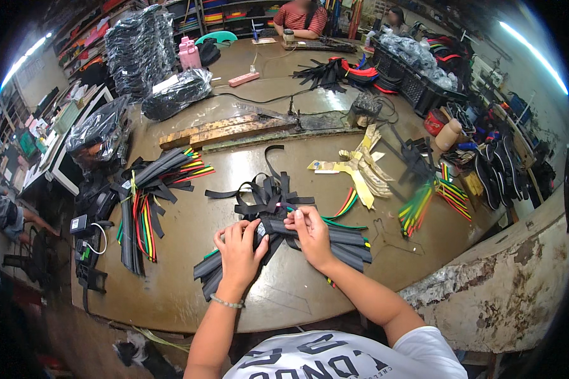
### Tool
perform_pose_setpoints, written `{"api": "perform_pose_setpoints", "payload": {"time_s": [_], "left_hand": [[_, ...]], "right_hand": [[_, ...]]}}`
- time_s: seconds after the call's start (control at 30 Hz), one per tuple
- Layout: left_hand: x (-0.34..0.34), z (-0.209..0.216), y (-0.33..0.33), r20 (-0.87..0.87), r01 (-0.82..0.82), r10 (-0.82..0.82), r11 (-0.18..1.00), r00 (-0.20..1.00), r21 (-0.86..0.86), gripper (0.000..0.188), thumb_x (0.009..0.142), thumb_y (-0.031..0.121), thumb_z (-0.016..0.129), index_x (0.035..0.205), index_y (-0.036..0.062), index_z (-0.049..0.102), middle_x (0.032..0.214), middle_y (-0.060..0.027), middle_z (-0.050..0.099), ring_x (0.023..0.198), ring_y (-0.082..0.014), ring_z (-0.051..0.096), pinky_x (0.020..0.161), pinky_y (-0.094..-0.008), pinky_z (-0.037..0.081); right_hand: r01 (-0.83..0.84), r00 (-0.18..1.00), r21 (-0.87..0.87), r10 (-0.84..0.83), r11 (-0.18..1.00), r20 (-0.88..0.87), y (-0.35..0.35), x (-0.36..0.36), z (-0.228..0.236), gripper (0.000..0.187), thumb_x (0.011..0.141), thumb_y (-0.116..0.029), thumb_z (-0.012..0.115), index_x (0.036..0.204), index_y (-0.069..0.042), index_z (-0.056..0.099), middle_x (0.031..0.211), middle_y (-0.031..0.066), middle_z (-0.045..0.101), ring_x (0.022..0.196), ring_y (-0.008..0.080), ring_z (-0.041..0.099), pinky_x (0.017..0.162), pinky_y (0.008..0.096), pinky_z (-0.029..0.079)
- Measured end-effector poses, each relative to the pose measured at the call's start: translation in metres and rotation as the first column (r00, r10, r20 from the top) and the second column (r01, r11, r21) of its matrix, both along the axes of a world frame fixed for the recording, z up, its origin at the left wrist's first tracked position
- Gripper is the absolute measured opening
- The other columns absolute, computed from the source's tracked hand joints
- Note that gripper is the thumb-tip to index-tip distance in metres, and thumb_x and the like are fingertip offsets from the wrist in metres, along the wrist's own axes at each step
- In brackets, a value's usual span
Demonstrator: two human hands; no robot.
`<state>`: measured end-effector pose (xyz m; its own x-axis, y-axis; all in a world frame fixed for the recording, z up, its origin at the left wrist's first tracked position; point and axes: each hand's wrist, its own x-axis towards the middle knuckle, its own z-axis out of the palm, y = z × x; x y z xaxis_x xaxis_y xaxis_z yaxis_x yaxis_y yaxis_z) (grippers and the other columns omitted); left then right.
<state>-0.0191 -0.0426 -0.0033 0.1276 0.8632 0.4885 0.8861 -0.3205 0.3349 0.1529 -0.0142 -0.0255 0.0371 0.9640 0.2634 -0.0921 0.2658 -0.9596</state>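
Note:
A bundle of black webbing straps point(348, 243) lies in front of me, with green, yellow and red strips showing at its edges. Its loose ends point(265, 192) curl away on the far side. At the middle of the bundle, my left hand point(239, 252) has its fingers bent over the straps, with a small white patch between thumb and forefinger. My right hand point(311, 237) pinches a thin pencil-like stick point(286, 207) just above the straps; its exact kind is too small to tell.
More strap bundles lie left point(133, 221) and right point(417, 208). Yellow cut-out templates point(360, 165) sit beyond my right hand. A long wooden bar point(227, 131) crosses the table. A black crate point(411, 82) stands far right; a person point(303, 19) sits opposite.

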Motion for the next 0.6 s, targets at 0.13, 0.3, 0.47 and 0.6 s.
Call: {"api": "perform_pose_setpoints", "payload": {"time_s": [0.13,0.3,0.47,0.6], "left_hand": [[0.003,0.004,-0.002,0.096,0.008,-0.010,1.000,0.995,0.014,0.040,0.078,0.019,0.070,0.114,0.0062,0.059,0.105,-0.0102,0.058,0.102,-0.0270,0.052,0.096,-0.0420,0.034],[0.006,0.005,0.015,0.358,0.116,-0.047,0.978,0.933,-0.174,0.037,0.072,0.013,0.068,0.105,0.0003,0.060,0.097,-0.0151,0.060,0.091,-0.0315,0.057,0.083,-0.0375,0.044],[0.007,0.000,0.040,0.679,0.213,0.150,0.882,0.719,-0.420,0.028,0.085,0.026,0.071,0.087,-0.0023,0.066,0.074,-0.0072,0.065,0.065,-0.0128,0.058,0.063,-0.0283,0.046],[-0.012,-0.005,0.039,0.828,0.373,0.169,0.832,0.534,-0.410,0.024,0.088,0.020,0.069,0.097,-0.0028,0.070,0.078,0.0016,0.064,0.070,-0.0053,0.054,0.062,-0.0210,0.043]], "right_hand": [[0.062,0.995,0.086,-0.055,0.994,-0.081,0.002,-0.001,0.006,0.020,0.102,-0.018,0.045,0.105,0.001,0.048,0.099,0.0106,0.058,0.091,0.0173,0.063,0.083,0.0326,0.056],[-0.029,0.970,-0.090,0.006,0.996,-0.243,0.005,-0.004,0.006,0.017,0.101,-0.016,0.045,0.100,0.000,0.048,0.094,0.0095,0.056,0.088,0.0168,0.065,0.077,0.0317,0.058],[0.004,0.963,-0.066,-0.022,0.998,-0.270,0.005,-0.006,0.002,0.019,0.103,-0.019,0.042,0.098,-0.001,0.043,0.091,0.0100,0.056,0.089,0.0194,0.065,0.078,0.0317,0.058],[-0.005,0.995,-0.047,0.000,0.999,-0.098,0.007,-0.004,0.000,0.019,0.103,-0.018,0.042,0.097,0.000,0.045,0.091,0.0112,0.058,0.089,0.0185,0.065,0.079,0.0316,0.057]]}}
